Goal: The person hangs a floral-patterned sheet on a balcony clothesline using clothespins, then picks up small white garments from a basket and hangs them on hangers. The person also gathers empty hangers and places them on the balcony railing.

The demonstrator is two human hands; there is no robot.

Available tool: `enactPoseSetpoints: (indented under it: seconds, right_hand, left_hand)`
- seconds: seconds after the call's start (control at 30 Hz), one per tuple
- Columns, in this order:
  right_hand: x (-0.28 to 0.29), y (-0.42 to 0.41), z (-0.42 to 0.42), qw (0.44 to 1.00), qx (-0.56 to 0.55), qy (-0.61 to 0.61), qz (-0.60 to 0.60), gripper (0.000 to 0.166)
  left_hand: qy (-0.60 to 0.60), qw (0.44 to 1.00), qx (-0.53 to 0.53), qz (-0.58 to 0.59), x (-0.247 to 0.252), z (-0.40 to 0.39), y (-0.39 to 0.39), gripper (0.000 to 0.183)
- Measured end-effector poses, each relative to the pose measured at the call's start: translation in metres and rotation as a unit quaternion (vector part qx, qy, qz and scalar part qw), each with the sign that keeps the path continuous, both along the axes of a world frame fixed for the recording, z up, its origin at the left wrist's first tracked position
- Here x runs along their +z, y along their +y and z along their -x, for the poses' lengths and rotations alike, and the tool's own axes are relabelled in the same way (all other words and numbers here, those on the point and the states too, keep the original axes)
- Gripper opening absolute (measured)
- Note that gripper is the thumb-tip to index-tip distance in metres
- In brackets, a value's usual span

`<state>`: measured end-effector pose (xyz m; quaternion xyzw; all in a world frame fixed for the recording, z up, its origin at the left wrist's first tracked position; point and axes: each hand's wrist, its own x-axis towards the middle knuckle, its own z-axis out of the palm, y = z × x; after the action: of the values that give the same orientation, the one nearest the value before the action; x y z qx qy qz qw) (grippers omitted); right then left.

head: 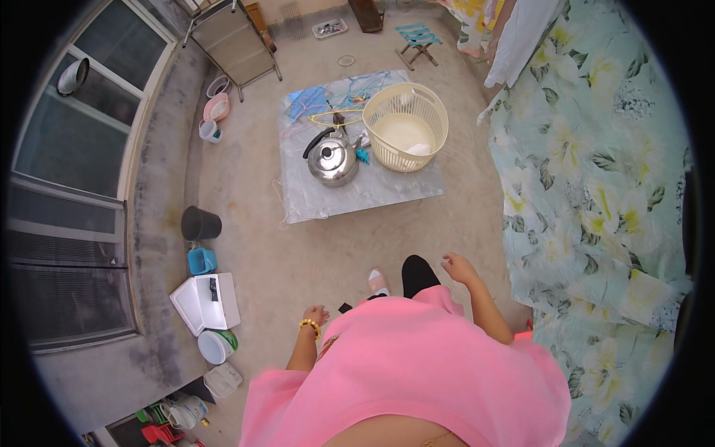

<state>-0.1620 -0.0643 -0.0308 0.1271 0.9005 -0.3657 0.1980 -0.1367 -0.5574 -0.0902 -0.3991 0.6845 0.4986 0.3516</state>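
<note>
My left hand (317,315), with a yellow bead bracelet at the wrist, hangs beside my pink shirt and holds nothing visible. On the other side, my right hand (459,268) hangs with its fingers loosely bent and nothing seen in it. Both are above the concrete floor. In front of me stands a low table with a grey cover (363,193). It bears a stainless steel kettle (333,163) with a black handle and, to its right, a cream plastic laundry basket (405,131) with something white inside. Clothes hangers (335,117) lie behind the kettle.
Along the left wall stand a dark bucket (201,223), a blue container (201,261), an open white foam box (226,302) and a white bucket (215,347). A striped folding stool (418,34) is beyond the table. A floral sheet (592,167) hangs at right.
</note>
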Motion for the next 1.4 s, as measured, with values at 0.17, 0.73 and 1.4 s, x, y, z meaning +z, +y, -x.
enactPoseSetpoints:
  seconds: [0.17,0.73,1.4]
  right_hand:
    - [0.001,0.021,0.108,0.996,-0.035,0.010,0.087,0.031]
    - [-0.135,0.085,0.465,0.945,0.208,-0.177,-0.177,0.029]
    - [-0.220,0.050,0.492,0.892,0.383,-0.192,-0.146,0.036]
  left_hand:
    - [0.031,0.996,-0.083,0.034,-0.006,0.026,0.021,0.028]
    - [0.074,0.992,0.085,0.051,0.069,0.130,0.123,0.027]
    - [-0.004,0.997,0.053,0.062,0.114,0.154,0.185,0.027]
